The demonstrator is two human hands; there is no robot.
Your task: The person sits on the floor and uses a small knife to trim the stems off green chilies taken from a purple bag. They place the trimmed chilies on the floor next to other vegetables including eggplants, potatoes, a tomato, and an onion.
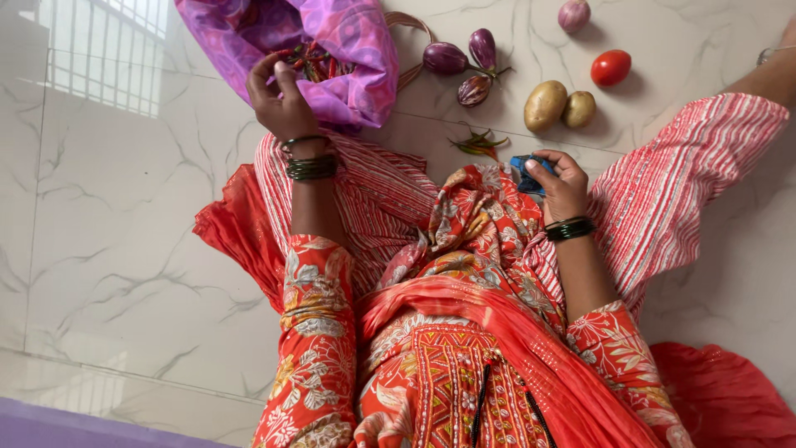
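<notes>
I sit on a pale marble floor in red patterned clothes. My left hand, with dark green bangles on the wrist, curls its fingers over the open rim of a purple patterned bag. Red and green chillies show inside the opening, just beside the fingertips. My right hand rests on my lap cloth and grips a small blue object between thumb and fingers; most of it is hidden by the hand. A few loose chillies lie on the floor just left of that hand.
On the floor ahead lie three small purple aubergines, two potatoes, a red tomato and a purple onion. Another person's arm with a wristband reaches in at the top right. A window's reflection shows at the top left.
</notes>
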